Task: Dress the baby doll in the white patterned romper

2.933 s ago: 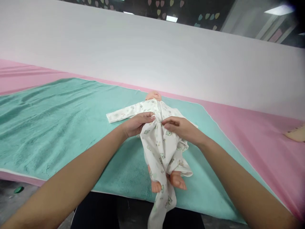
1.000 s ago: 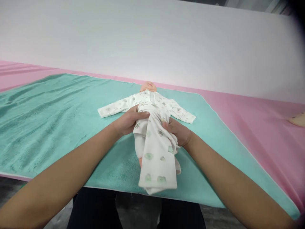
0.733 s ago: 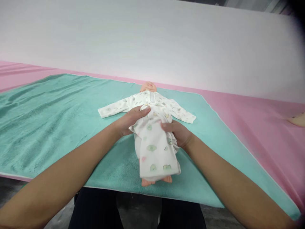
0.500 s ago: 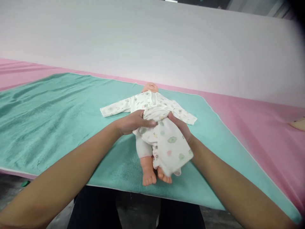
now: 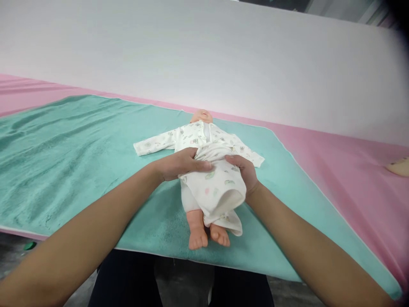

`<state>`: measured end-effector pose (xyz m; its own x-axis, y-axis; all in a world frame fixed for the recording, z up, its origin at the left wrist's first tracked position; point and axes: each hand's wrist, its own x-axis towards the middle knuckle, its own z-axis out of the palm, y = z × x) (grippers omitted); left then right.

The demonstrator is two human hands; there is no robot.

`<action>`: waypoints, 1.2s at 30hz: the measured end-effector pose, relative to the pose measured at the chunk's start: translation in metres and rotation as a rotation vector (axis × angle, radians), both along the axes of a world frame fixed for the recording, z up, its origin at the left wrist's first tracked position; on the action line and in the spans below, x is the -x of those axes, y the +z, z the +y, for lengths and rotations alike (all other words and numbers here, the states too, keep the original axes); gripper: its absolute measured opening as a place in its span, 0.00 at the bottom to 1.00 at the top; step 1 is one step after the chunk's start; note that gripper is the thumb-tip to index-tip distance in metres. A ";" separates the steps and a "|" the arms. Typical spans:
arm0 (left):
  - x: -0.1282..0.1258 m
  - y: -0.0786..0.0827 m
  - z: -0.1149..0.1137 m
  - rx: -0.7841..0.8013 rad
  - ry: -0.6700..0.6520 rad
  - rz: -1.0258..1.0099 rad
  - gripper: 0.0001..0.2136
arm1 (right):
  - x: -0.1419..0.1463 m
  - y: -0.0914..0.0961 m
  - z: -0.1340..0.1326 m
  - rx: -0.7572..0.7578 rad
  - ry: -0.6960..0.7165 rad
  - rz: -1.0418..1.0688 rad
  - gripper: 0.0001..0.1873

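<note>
A baby doll (image 5: 202,116) lies on its back on a teal towel (image 5: 105,136), head away from me, bare feet toward me. It wears a white printed baby romper (image 5: 220,187), sleeves spread to both sides. My left hand (image 5: 187,163) is closed on bunched cloth at the doll's middle, thumb on top. Opposite it, my right hand (image 5: 244,170) grips the same cloth from the right. A loose leg opening of the romper faces me between the hands. The doll's left-side leg shows bare below a white body; the other leg is partly covered by fabric.
Under the towel spreads a pink cloth (image 5: 345,162). A white panel (image 5: 191,51) stands behind. At the right edge lies a pale, partly cut-off object (image 5: 398,167). A small green item (image 5: 30,246) is on the floor at lower left.
The loose romper leg has swung left and its opening now faces me. My right hand's thumb has come over the cloth. The left hand has barely shifted.
</note>
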<state>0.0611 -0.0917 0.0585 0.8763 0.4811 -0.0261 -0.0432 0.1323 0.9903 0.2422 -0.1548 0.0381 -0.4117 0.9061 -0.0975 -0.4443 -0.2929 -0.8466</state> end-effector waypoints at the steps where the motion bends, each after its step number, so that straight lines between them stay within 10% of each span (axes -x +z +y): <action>1: 0.000 0.001 0.000 -0.013 -0.033 0.013 0.16 | 0.000 -0.001 0.000 0.001 0.003 0.004 0.18; 12: -0.014 -0.007 -0.009 0.067 0.170 -0.251 0.17 | 0.007 0.009 0.002 -0.236 0.414 -0.145 0.15; 26: -0.008 -0.005 -0.006 -0.123 0.269 -0.043 0.17 | 0.001 -0.008 -0.004 -0.144 0.297 0.004 0.19; 36: -0.014 -0.020 -0.018 -0.780 0.837 0.161 0.10 | 0.013 0.004 -0.009 -0.200 0.241 0.099 0.10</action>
<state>0.0756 -0.1098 0.0389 0.2890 0.8443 0.4513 0.3057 -0.5281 0.7922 0.2288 -0.1636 0.0425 -0.6150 0.7788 0.1237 -0.4652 -0.2317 -0.8544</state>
